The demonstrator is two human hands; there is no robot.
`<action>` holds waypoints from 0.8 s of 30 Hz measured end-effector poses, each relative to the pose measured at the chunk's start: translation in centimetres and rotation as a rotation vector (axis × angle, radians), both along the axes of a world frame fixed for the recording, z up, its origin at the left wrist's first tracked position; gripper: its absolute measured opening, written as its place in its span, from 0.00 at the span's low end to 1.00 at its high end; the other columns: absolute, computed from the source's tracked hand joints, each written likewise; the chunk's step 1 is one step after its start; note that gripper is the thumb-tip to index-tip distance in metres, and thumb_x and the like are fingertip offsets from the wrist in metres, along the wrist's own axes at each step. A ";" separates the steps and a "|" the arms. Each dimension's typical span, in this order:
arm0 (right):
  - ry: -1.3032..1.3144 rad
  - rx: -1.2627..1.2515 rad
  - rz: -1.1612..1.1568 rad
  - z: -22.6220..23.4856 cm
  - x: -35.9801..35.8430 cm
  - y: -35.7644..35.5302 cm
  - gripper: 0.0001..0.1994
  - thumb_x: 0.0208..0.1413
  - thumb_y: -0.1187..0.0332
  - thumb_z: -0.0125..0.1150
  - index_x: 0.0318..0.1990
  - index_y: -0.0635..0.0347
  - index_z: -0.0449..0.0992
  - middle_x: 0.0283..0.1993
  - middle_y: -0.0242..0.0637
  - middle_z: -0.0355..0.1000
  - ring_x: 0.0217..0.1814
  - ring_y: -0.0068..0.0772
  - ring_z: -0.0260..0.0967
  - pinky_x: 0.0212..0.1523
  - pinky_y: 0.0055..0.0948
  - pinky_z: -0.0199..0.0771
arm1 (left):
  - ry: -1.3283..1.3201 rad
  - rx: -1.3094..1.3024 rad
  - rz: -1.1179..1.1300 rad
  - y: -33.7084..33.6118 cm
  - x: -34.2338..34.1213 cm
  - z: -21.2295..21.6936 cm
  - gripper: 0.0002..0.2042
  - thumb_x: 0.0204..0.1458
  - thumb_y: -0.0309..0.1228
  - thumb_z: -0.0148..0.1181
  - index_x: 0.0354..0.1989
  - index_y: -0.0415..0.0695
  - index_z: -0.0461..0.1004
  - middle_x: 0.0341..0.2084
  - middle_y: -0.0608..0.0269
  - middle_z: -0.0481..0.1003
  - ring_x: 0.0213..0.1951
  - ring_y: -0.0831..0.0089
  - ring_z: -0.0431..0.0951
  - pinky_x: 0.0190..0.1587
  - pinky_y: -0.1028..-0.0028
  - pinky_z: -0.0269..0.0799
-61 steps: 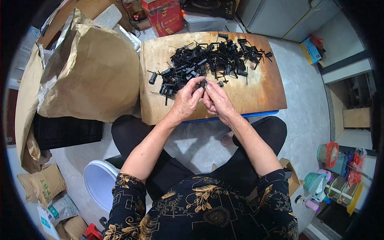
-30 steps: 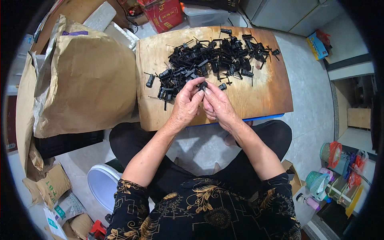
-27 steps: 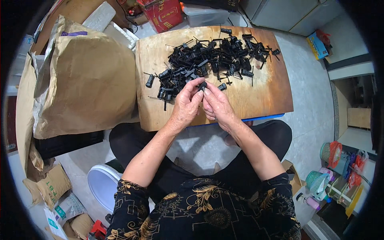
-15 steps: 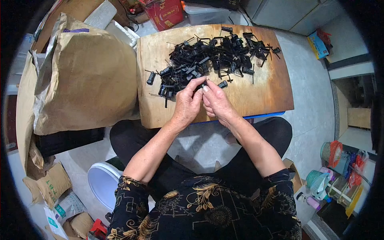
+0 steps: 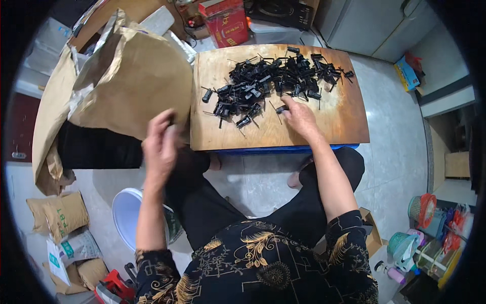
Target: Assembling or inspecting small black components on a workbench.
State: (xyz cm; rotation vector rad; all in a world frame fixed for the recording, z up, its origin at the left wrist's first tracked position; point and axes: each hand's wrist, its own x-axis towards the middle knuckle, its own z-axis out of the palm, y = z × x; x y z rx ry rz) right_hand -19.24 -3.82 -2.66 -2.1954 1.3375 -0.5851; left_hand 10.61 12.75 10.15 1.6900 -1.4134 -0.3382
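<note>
Head view: pinches a small black part [image 5: 282, 109] between the thumb and index finger of the right hand [image 5: 302, 119], with hardly any gap around it. Cannot tell whether lifted clear of the wooden tabletop [image 5: 334, 121] or resting on it. Holds the left hand [image 5: 161, 147] raised, well apart from the right, off the tabletop's left edge and in front of a large brown paper bag [image 5: 147, 81]. Bends those fingers, blurred; cannot tell how wide apart, or whether holding anything.

Just beyond the right fingertips, a tangled pile of black parts [image 5: 263, 78], bristling with thin rods and spread across the tabletop. At its near side, a longer black part [image 5: 244, 122]; left of it, apart, a loose black part [image 5: 207, 95].

Wears black trousers [image 5: 207, 195] and a black shirt with gold leaves [image 5: 263, 263]. Beside the left leg, a white bucket [image 5: 124, 213] on the gray tiled floor [image 5: 258, 177]; farther left, brown packages [image 5: 63, 215]. Past the far edge, a red box [image 5: 225, 23] near a clear plastic container [image 5: 276, 34]. Far right, a blue-and-yellow box [image 5: 406, 73].
</note>
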 end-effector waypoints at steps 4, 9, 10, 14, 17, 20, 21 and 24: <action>0.240 0.013 -0.125 -0.6 -0.1 0.3 0.14 0.50 0.70 0.50 0.46 0.51 0.68 0.36 0.49 0.72 0.41 0.52 0.69 0.39 0.48 0.68 | -0.030 0.092 0.195 10.5 8.3 1.8 0.16 0.57 0.22 0.43 0.54 0.42 0.61 0.24 0.68 0.66 0.21 0.84 0.62 0.23 0.85 0.60; 0.253 -0.004 -0.113 -0.3 0.4 0.7 0.11 0.50 0.68 0.51 0.42 0.52 0.68 0.34 0.48 0.72 0.40 0.52 0.70 0.39 0.48 0.69 | -0.391 0.528 0.365 24.0 14.5 -0.2 0.13 0.57 0.26 0.44 0.50 0.44 0.64 0.28 0.58 0.68 0.24 0.69 0.69 0.27 0.73 0.67; 0.270 0.018 -0.101 0.0 0.3 0.6 0.12 0.49 0.67 0.53 0.42 0.53 0.69 0.34 0.48 0.73 0.40 0.51 0.70 0.39 0.47 0.69 | -0.390 0.528 0.373 25.9 14.9 -1.3 0.13 0.57 0.26 0.44 0.50 0.44 0.64 0.28 0.58 0.68 0.24 0.69 0.69 0.27 0.73 0.67; 0.173 0.035 -0.043 0.3 0.3 1.0 0.11 0.50 0.68 0.51 0.43 0.54 0.69 0.34 0.48 0.72 0.41 0.52 0.69 0.41 0.47 0.68 | -0.741 0.606 0.386 26.4 14.2 -2.4 0.12 0.54 0.26 0.49 0.47 0.42 0.66 0.37 0.49 0.70 0.36 0.50 0.72 0.40 0.61 0.67; 0.032 0.037 -0.039 2.9 0.4 2.7 0.11 0.49 0.70 0.54 0.42 0.54 0.69 0.34 0.47 0.72 0.39 0.49 0.71 0.38 0.44 0.69 | -0.527 0.289 0.394 18.5 9.4 -0.2 0.10 0.53 0.26 0.50 0.44 0.40 0.70 0.38 0.51 0.71 0.38 0.59 0.73 0.40 0.68 0.68; -0.233 -0.176 0.147 5.3 2.0 5.3 0.12 0.50 0.74 0.56 0.44 0.57 0.70 0.30 0.45 0.72 0.31 0.46 0.71 0.29 0.35 0.69 | 0.193 0.130 0.124 11.5 4.3 -1.0 0.12 0.56 0.29 0.50 0.46 0.38 0.69 0.39 0.60 0.73 0.32 0.75 0.74 0.34 0.79 0.68; -0.227 -0.180 0.135 5.9 2.1 6.1 0.12 0.50 0.74 0.56 0.44 0.57 0.70 0.30 0.45 0.72 0.31 0.46 0.71 0.29 0.35 0.69 | 0.635 0.236 -0.050 8.6 1.0 0.6 0.15 0.57 0.31 0.48 0.51 0.38 0.65 0.38 0.58 0.73 0.29 0.78 0.74 0.28 0.83 0.66; -0.355 -0.351 0.275 7.4 3.3 8.5 0.14 0.48 0.78 0.56 0.44 0.59 0.70 0.28 0.42 0.71 0.28 0.41 0.71 0.28 0.32 0.69 | 1.034 0.441 -0.386 3.2 -4.2 -1.8 0.22 0.59 0.38 0.45 0.57 0.36 0.56 0.40 0.54 0.74 0.26 0.77 0.74 0.21 0.85 0.66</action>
